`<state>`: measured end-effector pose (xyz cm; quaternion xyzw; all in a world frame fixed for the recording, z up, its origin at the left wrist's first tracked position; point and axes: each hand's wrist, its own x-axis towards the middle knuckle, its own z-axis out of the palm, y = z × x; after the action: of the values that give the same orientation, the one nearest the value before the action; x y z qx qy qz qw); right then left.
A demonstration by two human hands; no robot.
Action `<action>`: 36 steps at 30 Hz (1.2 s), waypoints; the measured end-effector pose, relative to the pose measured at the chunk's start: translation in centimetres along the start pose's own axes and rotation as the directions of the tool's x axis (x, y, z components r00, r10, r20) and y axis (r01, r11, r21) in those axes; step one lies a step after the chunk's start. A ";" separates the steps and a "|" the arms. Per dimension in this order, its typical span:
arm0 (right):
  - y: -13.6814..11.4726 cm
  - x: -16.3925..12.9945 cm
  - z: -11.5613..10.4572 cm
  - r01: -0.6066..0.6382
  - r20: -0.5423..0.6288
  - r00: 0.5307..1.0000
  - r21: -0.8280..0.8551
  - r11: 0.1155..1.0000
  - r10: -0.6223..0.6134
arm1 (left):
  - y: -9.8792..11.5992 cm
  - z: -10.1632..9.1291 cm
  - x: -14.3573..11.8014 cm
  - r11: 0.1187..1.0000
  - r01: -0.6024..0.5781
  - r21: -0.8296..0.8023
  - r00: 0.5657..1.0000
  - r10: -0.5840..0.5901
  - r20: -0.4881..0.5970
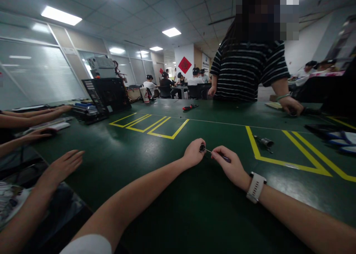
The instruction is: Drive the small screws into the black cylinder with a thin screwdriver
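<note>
Both my arms reach out over a dark green table (155,165). My left hand (194,153) pinches a small dark round part (202,148) between thumb and fingers. My right hand (231,166), with a white watch (256,187) on the wrist, holds a thin screwdriver (219,155) whose metal tip points into that small part. The two hands are close together, just above the table surface.
Yellow tape rectangles (150,125) mark the table. A small metal part (265,142) lies at right, a red-handled tool (190,107) farther back, an opened computer case (107,96) at left. A person in a striped shirt (247,70) stands opposite. Other people's hands (59,168) rest at left.
</note>
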<state>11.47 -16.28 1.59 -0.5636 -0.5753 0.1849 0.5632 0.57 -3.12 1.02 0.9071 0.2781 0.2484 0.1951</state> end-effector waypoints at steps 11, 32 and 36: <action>-0.5 -0.3 0.6 0.053 -0.054 0.996 -0.214 0.975 -0.066 | -0.2 0.2 0.0 0.993 -0.110 0.037 0.994 0.109 0.028; 0.9 0.5 0.1 -0.259 -0.053 0.946 0.470 0.844 0.320 | -0.1 0.2 0.3 0.996 -0.079 -0.031 0.997 0.079 -0.001; 1.2 0.9 -0.5 -0.319 0.015 0.929 0.541 0.778 0.371 | -0.1 0.1 0.1 0.994 -0.093 -0.050 0.996 0.093 -0.010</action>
<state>12.65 -15.32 1.13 -0.4880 -0.3612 0.4114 0.6799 0.62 -3.02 0.95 0.9129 0.2299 0.2679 0.2051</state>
